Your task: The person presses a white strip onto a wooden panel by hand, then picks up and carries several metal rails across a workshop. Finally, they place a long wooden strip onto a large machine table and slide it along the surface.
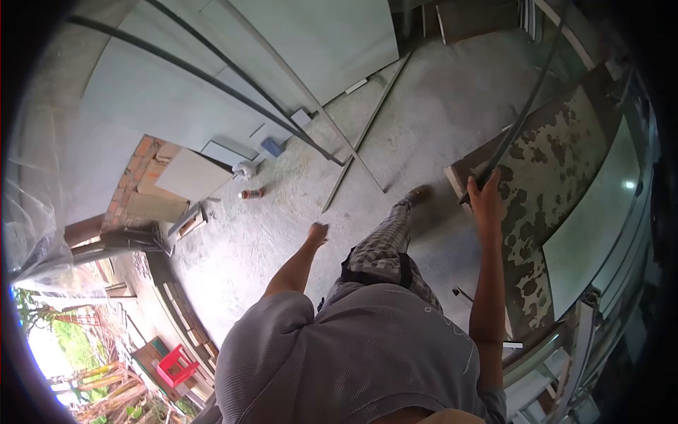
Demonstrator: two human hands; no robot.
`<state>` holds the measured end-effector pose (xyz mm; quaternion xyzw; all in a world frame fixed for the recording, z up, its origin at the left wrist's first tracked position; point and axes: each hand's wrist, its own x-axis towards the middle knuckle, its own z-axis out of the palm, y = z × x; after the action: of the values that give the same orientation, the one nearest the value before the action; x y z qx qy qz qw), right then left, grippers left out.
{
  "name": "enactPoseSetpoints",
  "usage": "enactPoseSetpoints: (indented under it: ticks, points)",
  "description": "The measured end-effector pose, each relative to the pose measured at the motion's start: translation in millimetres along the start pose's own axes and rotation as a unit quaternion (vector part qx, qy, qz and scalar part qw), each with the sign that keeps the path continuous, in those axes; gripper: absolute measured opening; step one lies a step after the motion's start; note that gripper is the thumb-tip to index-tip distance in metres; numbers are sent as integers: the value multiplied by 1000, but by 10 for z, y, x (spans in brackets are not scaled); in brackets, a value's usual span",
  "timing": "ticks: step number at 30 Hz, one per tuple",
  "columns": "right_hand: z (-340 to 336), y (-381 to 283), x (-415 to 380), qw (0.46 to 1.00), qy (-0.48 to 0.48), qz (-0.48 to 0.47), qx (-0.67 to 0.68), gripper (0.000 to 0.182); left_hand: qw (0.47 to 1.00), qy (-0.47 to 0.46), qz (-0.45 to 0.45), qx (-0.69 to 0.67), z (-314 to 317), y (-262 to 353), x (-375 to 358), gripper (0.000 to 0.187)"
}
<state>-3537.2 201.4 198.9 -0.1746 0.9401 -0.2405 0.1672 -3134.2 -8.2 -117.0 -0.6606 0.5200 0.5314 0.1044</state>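
Note:
A long dark metal bar (522,116) slants up to the upper right, and my right hand (486,198) is wrapped round its lower end. That hand is beside the edge of a board with a patchy, mottled surface (544,205). My left hand (319,234) hangs low over the concrete floor (268,275), its fingers curled and with nothing visible in them. Beyond it, a thin metal strip (367,131) lies on the floor, and several long bars (233,92) lean down from the upper left.
Large pale panels (176,92) lean at the upper left. A bottle (251,193) and a blue block (271,146) are on the floor. Glass-like sheets (600,219) stand at the right. A red plastic chair (176,365) is at the lower left.

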Motion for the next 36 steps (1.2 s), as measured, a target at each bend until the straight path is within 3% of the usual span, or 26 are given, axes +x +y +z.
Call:
enactPoseSetpoints:
  ticks: [1,2,6,12,14,16,19,21,22,24,27,28,31,33,35,36]
  points:
    - [53,33,8,993,46,-49,-100,66,998,30,-46,25,-193,-226,-127,33]
    - [-28,-79,-11,987,6,-12,-159,66,992,69,-99,19,-332,-401,-246,32]
    - [-39,-186,-64,984,12,0,-177,67,981,80,-175,-4,-600,-706,-428,32]
    - [81,-119,-147,986,80,-38,-139,63,989,25,-42,-137,-586,246,0,35]
    - [46,-109,-224,982,107,-59,-143,62,980,8,6,-199,-654,842,320,39]
    - [7,-165,-372,992,101,-43,-59,59,970,24,50,-236,-817,1628,518,46]
    - [34,-105,-593,994,90,-48,31,57,938,50,236,-249,-1229,2708,660,50]
    - [225,-10,-790,982,158,-98,19,56,922,69,262,-277,-1556,3419,471,54]
    - [315,6,-909,982,162,-95,22,56,935,52,266,-227,-1777,3676,571,72]
    - [467,6,-1137,995,84,-19,45,53,920,93,281,-259,-1992,4107,517,79]
    - [738,-231,-1392,990,31,66,120,48,917,138,289,-239,-2253,4589,488,81]
    - [838,-315,-1420,989,36,70,122,48,896,210,334,-203,-2311,4688,1070,80]
    - [1079,-573,-1531,981,17,120,150,43,888,169,375,-203,-2453,4963,987,86]
    - [1158,-756,-1533,983,13,81,163,38,884,149,391,-207,-2465,5083,1040,84]
    - [1243,-886,-1511,983,19,86,161,35,865,150,419,-232,-2480,5160,1103,70]
    - [1286,-945,-1508,984,18,83,156,33,861,108,440,-232,-2483,5140,894,51]
